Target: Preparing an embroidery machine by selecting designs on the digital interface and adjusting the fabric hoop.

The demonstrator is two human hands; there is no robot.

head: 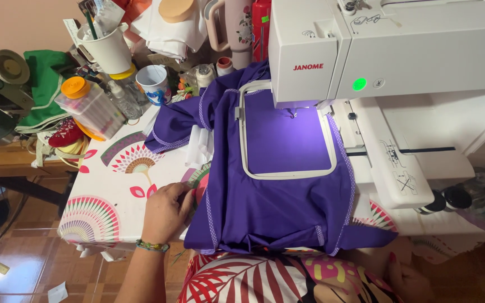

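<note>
Under the machine head: purple garment (276, 210) lies spread on the table, its middle stretched flat in a white embroidery hoop (285, 168) beneath the needle.
Garment edges: dotted trim runs down the left and right borders; the near hem hangs over the table edge toward the person's lap, and a sleeve trails off to the upper left.
Left hand (166, 213): rests on the patterned tablecloth (108, 191), fingers curled against the garment's left border near the trim; whether it pinches the cloth or only presses it, I cannot tell.
Right hand (405, 278): low at the lap, past the garment's right corner, partly out of view; its grip cannot be told.
Open room: bare tablecloth lies left of the garment, toward the table's corner.
Right side: white embroidery machine (388, 62) and its carriage arm crowd close along the hoop's right edge.
Far side: white cup (108, 50) of tools, small printed cup (154, 84), orange-lidded plastic box (88, 106) and thread spools stand packed behind the sleeve.
Floor: brown tiles with paper scraps.
</note>
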